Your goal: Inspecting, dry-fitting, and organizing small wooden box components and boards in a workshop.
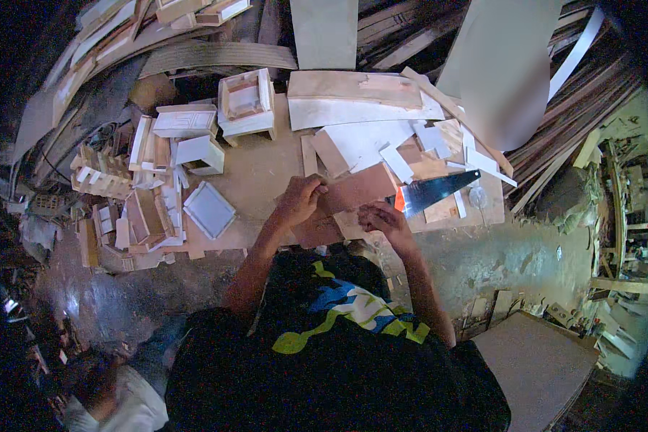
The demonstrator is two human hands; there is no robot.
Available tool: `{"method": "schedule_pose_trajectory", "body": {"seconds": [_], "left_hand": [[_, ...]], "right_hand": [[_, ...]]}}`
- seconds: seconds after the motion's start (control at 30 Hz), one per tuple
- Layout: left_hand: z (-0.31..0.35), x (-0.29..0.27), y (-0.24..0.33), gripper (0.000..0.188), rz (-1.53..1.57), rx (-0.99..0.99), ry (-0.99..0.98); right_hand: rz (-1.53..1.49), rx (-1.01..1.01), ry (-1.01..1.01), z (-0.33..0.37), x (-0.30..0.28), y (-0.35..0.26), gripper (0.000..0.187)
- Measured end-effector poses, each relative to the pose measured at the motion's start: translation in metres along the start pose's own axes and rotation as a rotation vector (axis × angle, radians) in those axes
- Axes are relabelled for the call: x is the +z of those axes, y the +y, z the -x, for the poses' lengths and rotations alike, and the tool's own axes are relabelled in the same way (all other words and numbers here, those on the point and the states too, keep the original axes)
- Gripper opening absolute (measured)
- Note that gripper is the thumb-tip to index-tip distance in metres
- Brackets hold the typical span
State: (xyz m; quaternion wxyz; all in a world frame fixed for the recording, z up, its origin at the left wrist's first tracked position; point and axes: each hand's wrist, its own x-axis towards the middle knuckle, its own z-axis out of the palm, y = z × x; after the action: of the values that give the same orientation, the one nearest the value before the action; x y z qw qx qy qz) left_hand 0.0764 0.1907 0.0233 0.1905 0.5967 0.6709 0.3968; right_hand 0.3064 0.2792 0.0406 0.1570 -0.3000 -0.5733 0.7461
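A flat brown board lies across the near edge of the workbench in front of me. My left hand is closed at its left end, with thumb and fingers pinching there. My right hand hovers by the board's near right corner, fingers curled together; whatever is in them is too small to make out. Right beside that hand rests a handsaw with a dark blade and an orange part near the handle, most of which is hidden. Another brown piece lies below the left hand.
Small wooden boxes and a white square panel crowd the bench's left half. White and brown offcuts lie behind the saw. Stacked planks rise at the back. Someone else is at lower left; a large flat board is at lower right.
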Motion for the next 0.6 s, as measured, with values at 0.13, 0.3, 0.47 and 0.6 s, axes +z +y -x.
{"method": "schedule_pose_trajectory", "body": {"seconds": [0.13,0.3,0.47,0.6], "left_hand": [[-0.002,0.006,-0.001,0.010,-0.160,0.118,-0.075],[-0.014,-0.004,-0.005,0.019,-0.237,0.105,-0.217],[-0.022,-0.012,-0.008,0.026,-0.242,0.060,-0.362],[-0.024,-0.036,0.016,0.021,-0.270,0.133,-0.452]], "right_hand": [[0.004,-0.098,0.096,0.003,-0.005,0.015,0.028],[-0.100,0.024,0.094,0.002,0.003,0.005,0.027],[-0.262,0.095,0.106,0.005,0.014,0.005,0.028],[-0.344,0.047,0.123,0.004,0.007,0.024,0.025]]}}
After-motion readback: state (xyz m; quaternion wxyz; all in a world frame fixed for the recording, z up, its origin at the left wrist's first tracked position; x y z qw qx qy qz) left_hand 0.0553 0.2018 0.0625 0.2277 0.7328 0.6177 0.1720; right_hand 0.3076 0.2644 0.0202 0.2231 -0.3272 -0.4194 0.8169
